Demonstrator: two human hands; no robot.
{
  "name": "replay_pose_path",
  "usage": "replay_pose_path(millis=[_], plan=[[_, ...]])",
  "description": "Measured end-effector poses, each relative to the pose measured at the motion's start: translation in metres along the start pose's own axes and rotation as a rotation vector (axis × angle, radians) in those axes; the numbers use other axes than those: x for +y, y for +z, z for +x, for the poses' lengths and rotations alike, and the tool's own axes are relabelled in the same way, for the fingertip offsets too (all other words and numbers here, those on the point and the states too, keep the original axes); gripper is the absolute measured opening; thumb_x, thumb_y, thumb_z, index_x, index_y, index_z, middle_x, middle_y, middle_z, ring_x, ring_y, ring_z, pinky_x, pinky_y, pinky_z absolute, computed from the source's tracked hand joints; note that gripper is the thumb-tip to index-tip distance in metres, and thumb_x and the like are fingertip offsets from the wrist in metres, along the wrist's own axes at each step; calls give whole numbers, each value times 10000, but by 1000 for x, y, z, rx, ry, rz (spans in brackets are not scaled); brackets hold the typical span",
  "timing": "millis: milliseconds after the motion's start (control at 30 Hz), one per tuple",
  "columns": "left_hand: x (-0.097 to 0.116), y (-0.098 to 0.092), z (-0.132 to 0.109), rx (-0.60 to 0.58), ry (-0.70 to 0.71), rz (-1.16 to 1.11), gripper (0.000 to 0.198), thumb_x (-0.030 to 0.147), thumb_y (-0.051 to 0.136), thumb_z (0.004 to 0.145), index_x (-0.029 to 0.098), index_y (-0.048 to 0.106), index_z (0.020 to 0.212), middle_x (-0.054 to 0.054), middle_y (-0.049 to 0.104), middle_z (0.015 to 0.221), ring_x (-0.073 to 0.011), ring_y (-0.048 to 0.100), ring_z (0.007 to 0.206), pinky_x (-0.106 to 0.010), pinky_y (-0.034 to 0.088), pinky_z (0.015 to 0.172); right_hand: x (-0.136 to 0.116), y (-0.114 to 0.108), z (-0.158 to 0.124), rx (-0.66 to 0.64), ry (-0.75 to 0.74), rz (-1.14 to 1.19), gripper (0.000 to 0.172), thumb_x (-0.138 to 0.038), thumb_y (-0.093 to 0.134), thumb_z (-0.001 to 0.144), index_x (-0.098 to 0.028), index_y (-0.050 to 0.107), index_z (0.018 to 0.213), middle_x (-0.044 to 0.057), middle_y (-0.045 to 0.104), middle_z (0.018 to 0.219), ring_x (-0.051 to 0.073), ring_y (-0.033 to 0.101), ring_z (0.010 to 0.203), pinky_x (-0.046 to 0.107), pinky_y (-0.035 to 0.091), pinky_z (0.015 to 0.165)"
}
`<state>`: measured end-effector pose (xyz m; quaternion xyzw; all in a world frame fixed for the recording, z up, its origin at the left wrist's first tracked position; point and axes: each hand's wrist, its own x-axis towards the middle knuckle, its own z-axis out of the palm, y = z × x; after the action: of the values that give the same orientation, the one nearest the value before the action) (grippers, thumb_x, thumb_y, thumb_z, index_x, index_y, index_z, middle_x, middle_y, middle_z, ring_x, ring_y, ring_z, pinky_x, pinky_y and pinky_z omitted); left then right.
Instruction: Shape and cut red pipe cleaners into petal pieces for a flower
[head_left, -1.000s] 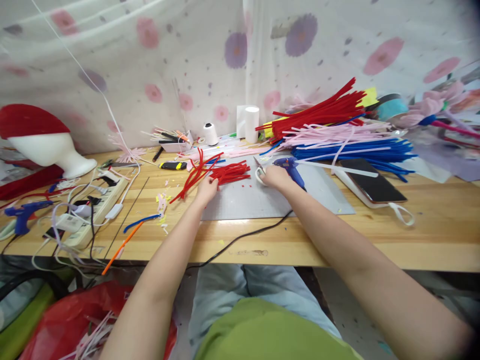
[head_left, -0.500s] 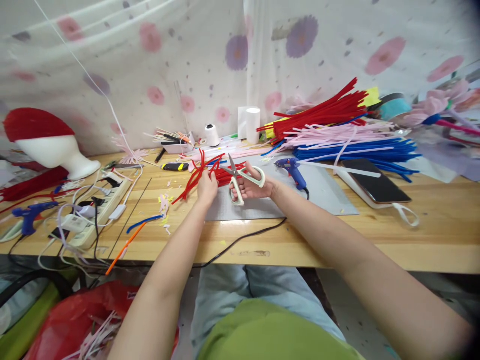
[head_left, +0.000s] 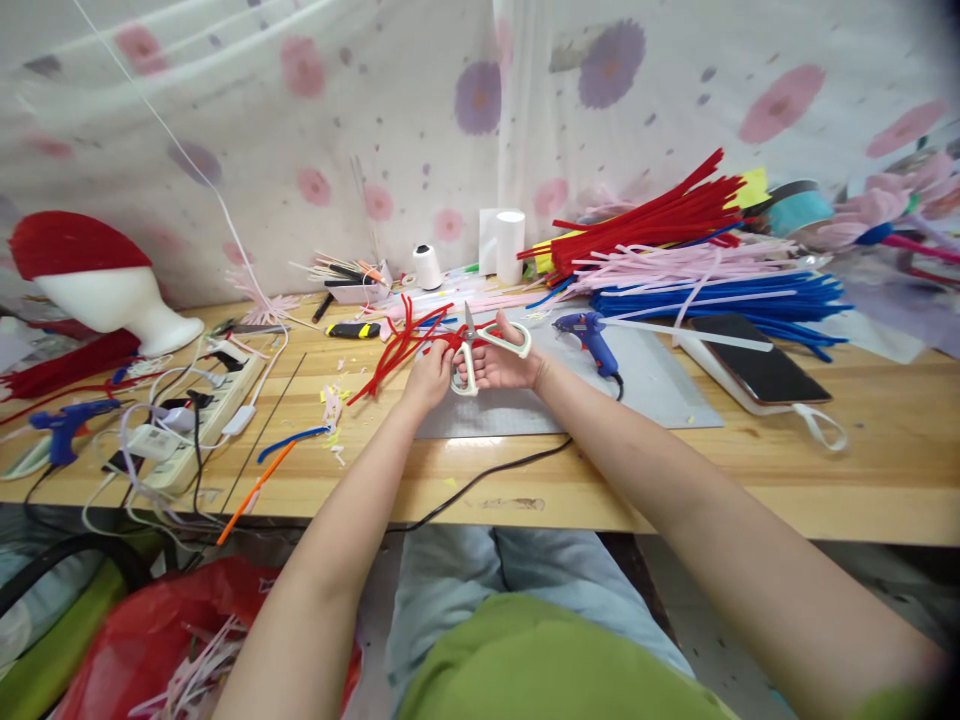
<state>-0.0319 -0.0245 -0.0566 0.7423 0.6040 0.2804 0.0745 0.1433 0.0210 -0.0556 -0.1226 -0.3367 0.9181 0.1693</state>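
Observation:
My left hand (head_left: 431, 376) is closed on several red pipe cleaners (head_left: 391, 352), whose loose ends fan out to the left. In my right hand (head_left: 501, 366) are scissors with white handles (head_left: 463, 378), my fingers through the loops and the blades pointing up and away. The blades are beside the red stems, close to my left fingertips; whether they touch a stem I cannot tell. Both hands are over the grey mat (head_left: 517, 420). A blue glue gun (head_left: 592, 345) lies on the mat, right of my right hand.
Bundles of red (head_left: 652, 220), pink (head_left: 675, 268) and blue pipe cleaners (head_left: 720, 300) lie at the back right, near a phone (head_left: 757, 360). Left are a power strip (head_left: 214, 430) with tangled cords, another glue gun (head_left: 71, 425) and a white foam head (head_left: 112, 305). A black cord (head_left: 480, 487) crosses the front.
My hands have come closer together, bringing the scissors to the red stems near my left fingers. The gap between the scissor blades looks narrower.

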Motion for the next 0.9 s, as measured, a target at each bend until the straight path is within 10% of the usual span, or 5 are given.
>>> replay_pose_path(millis=[900], plan=[[-6, 7, 0, -53, -16, 2, 256, 314, 290, 881, 214, 525, 904, -46, 598, 780, -170, 555, 739, -273, 388, 667, 14, 12, 10, 4, -127, 199, 640, -716, 175, 788, -142, 458, 776, 12, 450, 618, 99, 429, 536, 224, 415, 480]])
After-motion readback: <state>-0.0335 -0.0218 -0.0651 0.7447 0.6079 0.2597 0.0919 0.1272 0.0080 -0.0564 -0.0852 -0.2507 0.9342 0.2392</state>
